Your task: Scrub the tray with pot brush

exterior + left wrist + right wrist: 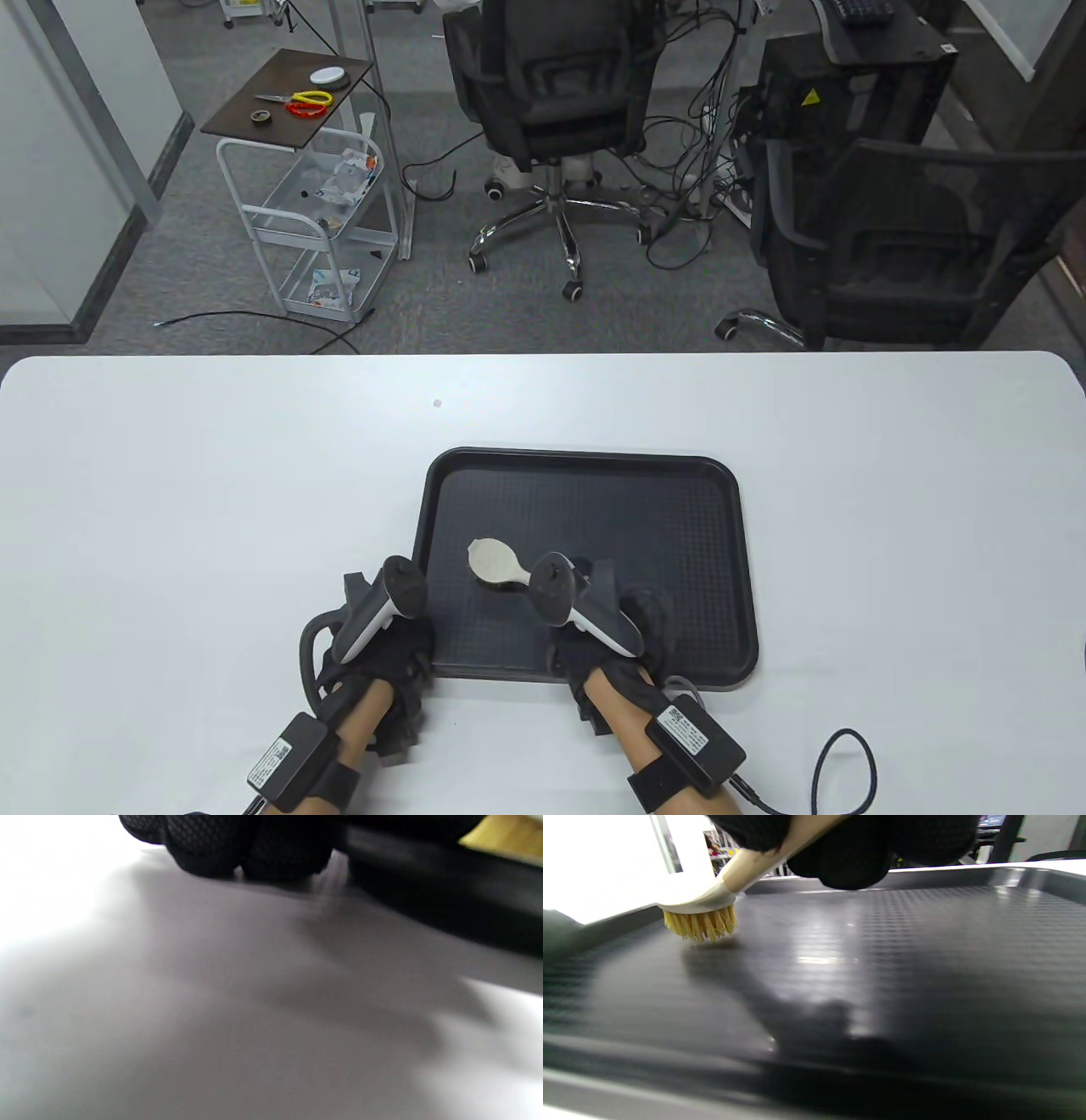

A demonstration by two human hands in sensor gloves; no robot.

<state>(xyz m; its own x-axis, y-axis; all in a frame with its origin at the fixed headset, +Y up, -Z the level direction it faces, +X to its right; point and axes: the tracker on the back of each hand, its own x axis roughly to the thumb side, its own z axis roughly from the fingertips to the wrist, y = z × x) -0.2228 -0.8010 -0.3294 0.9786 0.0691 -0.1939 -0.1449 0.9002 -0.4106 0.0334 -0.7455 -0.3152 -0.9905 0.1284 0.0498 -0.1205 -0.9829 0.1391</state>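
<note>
Gripping the brush (495,564) handle, the right hand (607,632) is working over the near-left part of the tray (585,475). In the right wrist view its fingers (840,861) are wrapping the pale handle, with the brush (701,910) head sticking out past the fingertips toward the tray (925,942) left wall. Bristles are touching the textured floor, head tilting a little. Left rim is sitting just beyond the bristles, so little room that way. Most of the floor is lying open to the right of the fingers and out toward the far rim. Near rim is running just under the wrist.

The left hand (386,637) is resting on the table (170,509) at the tray's near-left corner. In the left wrist view its fingertips (237,853) are curling down onto the white top, with the dark tray (445,899) edge just beside them. Contact with that edge: cannot tell, the view is blurring. Nothing is sitting in those fingers.

The tray is lying flat, near the table's front edge, with bare tabletop left, right and beyond it.
</note>
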